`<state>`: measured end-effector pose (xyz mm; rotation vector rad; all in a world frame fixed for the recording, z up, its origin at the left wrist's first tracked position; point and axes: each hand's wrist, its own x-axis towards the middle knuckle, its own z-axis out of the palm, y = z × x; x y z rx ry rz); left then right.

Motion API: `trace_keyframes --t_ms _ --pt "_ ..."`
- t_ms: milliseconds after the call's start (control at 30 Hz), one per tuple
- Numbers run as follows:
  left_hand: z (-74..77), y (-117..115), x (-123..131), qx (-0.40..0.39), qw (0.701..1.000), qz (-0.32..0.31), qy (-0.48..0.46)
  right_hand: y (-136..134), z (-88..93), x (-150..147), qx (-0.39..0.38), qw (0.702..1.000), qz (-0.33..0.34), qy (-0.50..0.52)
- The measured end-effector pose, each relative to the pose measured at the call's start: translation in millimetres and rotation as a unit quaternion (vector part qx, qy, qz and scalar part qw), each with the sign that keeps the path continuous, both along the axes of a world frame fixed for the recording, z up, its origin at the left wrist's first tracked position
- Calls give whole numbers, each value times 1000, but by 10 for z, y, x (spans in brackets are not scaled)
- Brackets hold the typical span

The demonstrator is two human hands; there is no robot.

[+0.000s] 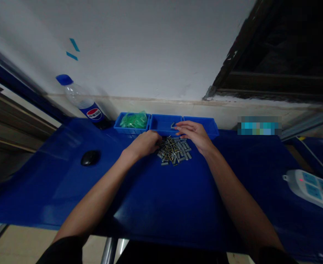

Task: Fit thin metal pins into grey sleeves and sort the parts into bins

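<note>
A loose pile of small grey cylinders and thin brass-coloured pins lies on the blue tabletop. My left hand is closed at the pile's left edge, its fingertips turned down and away, so what they hold is hidden. Over the front rim of the middle blue bin, my right hand pinches a small grey piece at its fingertips. The piece is too small to make out fully. Two more bins flank the middle one: the left bin holds crumpled green plastic, and the right bin is partly behind my right hand.
A soda bottle stands left of the bins against the wall. A black computer mouse lies on the left side. On the right is a white power strip with a red light. A blurred-out patch shows at the back right.
</note>
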<state>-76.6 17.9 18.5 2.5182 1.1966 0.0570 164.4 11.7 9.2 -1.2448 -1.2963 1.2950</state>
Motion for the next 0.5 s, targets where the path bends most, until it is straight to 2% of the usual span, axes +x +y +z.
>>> trace_keyframes --t_ms 167,500 --pt "-41 -31 35 24 999 9 40 -12 12 -14 -6 1000 1 -2" --pt "-85 -42 64 14 999 29 23 -4 6 -15 -5 1000 4 1"
